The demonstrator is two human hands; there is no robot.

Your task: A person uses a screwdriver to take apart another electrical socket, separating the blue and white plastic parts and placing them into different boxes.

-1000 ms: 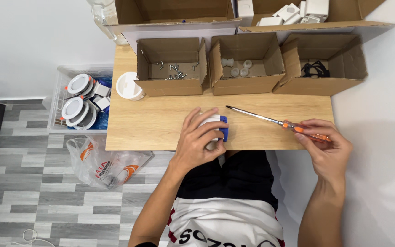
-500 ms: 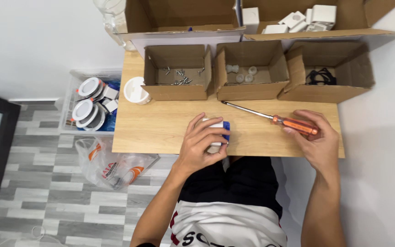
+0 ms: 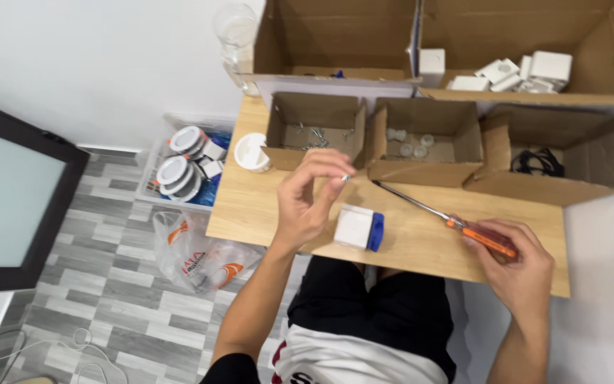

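The left hand [image 3: 307,203] hovers above the middle of the wooden tabletop [image 3: 250,213], its grip narrowed to a pinch: thumb and forefinger hold a small silver screw [image 3: 345,178] at their tips, just in front of the leftmost small cardboard box [image 3: 313,129]. That box holds a scatter of metal screws (too small to tell apart). Just right of and below the hand, a white block with a blue end [image 3: 359,227] lies on the tabletop, apart from the fingers.

The right hand [image 3: 516,267] sits at the lower right of the frame, its grip closed around the orange handle of a screwdriver [image 3: 449,222], whose thin shaft runs up and left across the wood, its tip near the middle box [image 3: 424,139]. This middle box holds a few small pale plastic pieces. A third box [image 3: 548,156], to the right, holds black cable. A white round lid [image 3: 253,151] rests at the tabletop's left edge.
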